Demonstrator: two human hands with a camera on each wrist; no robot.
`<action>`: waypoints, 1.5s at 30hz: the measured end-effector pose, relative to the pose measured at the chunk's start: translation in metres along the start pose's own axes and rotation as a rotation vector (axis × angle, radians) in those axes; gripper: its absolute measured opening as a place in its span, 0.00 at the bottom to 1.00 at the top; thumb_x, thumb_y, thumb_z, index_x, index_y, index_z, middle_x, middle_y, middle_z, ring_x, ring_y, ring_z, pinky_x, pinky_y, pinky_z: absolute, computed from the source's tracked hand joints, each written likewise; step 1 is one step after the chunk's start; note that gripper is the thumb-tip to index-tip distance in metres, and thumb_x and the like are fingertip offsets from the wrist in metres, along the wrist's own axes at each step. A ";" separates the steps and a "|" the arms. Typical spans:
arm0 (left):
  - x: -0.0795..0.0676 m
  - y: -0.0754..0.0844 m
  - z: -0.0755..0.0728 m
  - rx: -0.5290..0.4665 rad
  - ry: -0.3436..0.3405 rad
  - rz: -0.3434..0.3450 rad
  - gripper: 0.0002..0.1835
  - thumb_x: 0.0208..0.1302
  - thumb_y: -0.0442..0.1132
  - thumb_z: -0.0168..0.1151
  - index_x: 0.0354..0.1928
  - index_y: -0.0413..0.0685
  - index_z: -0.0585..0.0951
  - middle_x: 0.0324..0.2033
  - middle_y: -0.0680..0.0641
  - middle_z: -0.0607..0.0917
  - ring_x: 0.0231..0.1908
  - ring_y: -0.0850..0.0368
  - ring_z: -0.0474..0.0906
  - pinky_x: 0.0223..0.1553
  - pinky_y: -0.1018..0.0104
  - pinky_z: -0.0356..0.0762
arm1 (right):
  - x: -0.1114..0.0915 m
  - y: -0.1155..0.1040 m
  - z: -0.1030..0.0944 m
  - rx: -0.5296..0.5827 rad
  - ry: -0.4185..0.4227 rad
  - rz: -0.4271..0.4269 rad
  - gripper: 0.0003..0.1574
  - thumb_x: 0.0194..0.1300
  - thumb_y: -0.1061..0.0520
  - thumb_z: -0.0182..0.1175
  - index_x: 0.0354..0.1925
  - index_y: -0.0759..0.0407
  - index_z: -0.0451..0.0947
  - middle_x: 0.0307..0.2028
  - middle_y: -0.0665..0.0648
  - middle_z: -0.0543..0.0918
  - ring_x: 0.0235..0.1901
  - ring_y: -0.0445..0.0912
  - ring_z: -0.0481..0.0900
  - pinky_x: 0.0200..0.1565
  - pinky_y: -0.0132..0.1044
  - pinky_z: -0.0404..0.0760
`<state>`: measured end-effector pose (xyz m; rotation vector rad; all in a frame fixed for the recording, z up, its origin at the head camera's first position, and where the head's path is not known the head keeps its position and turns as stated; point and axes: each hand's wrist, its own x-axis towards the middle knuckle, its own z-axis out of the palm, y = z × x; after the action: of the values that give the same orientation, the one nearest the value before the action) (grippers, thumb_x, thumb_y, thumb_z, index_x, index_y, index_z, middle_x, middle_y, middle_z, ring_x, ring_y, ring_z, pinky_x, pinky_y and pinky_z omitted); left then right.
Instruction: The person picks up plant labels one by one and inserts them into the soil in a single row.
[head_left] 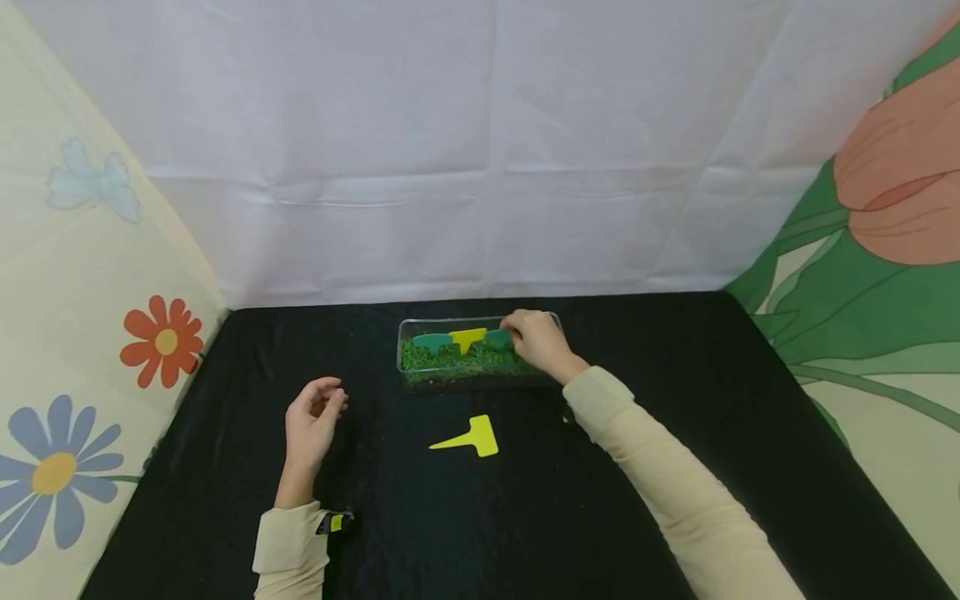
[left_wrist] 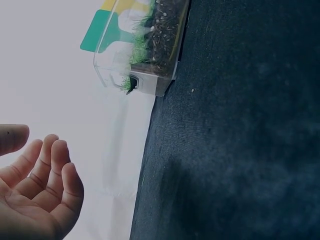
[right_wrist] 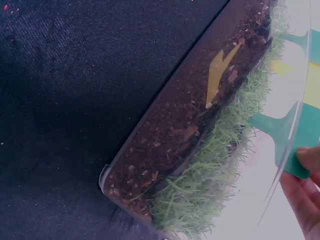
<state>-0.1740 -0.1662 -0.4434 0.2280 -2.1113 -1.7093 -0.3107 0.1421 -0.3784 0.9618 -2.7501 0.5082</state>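
Note:
A clear plastic planter (head_left: 401, 357) of soil and short green grass (head_left: 480, 360) stands toward the back of the table. In the grass stand a green T-shaped plant label (head_left: 432, 342), a yellow plant label (head_left: 468, 338) and, at the right, a second green plant label (head_left: 498, 337). My right hand (head_left: 538, 342) pinches that right green label by its head between thumb and fingers, seen in the right wrist view (right_wrist: 295, 142). My left hand (head_left: 311, 425) hovers left of the planter, fingers loosely bent, holding nothing.
Another yellow plant label (head_left: 483, 436) lies flat on the black tablecloth (head_left: 420, 533) in front of the planter. White cloth (head_left: 480, 167) hangs behind the table. Flower-printed panels stand at the left (head_left: 75, 292) and right (head_left: 862, 333).

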 end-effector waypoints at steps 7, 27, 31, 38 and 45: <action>0.000 0.002 0.002 0.008 -0.018 -0.010 0.08 0.61 0.27 0.55 0.41 0.30 0.76 0.27 0.47 0.79 0.26 0.67 0.74 0.28 0.77 0.73 | -0.002 -0.001 -0.003 -0.003 -0.008 0.004 0.11 0.59 0.69 0.55 0.40 0.65 0.81 0.37 0.61 0.82 0.36 0.51 0.80 0.38 0.41 0.79; -0.006 0.018 0.015 0.042 -0.169 0.110 0.06 0.61 0.25 0.54 0.39 0.30 0.77 0.28 0.40 0.80 0.27 0.66 0.75 0.30 0.77 0.73 | -0.016 -0.001 -0.023 0.024 0.105 -0.007 0.12 0.56 0.68 0.61 0.41 0.64 0.80 0.38 0.59 0.81 0.37 0.51 0.78 0.38 0.42 0.78; -0.013 0.036 0.017 0.089 -0.220 0.159 0.06 0.60 0.24 0.54 0.38 0.30 0.77 0.27 0.38 0.80 0.26 0.54 0.77 0.28 0.72 0.74 | -0.022 -0.002 -0.029 0.078 0.152 -0.004 0.12 0.55 0.68 0.62 0.40 0.65 0.80 0.37 0.60 0.81 0.35 0.51 0.79 0.36 0.41 0.79; -0.010 0.021 0.028 0.150 -0.314 0.168 0.07 0.61 0.28 0.56 0.40 0.33 0.78 0.28 0.44 0.81 0.25 0.53 0.76 0.26 0.67 0.73 | -0.038 -0.003 -0.042 0.136 0.228 -0.037 0.11 0.54 0.68 0.63 0.38 0.66 0.81 0.35 0.61 0.81 0.33 0.50 0.79 0.34 0.41 0.79; -0.008 0.018 0.039 0.202 -0.391 0.202 0.08 0.60 0.29 0.57 0.41 0.35 0.79 0.29 0.47 0.81 0.26 0.57 0.75 0.27 0.66 0.74 | -0.056 -0.005 -0.053 0.144 0.301 -0.053 0.11 0.51 0.68 0.66 0.37 0.65 0.81 0.32 0.59 0.81 0.27 0.47 0.78 0.29 0.39 0.77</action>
<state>-0.1803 -0.1236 -0.4342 -0.2785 -2.4887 -1.5166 -0.2611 0.1908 -0.3436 0.9022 -2.4406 0.7817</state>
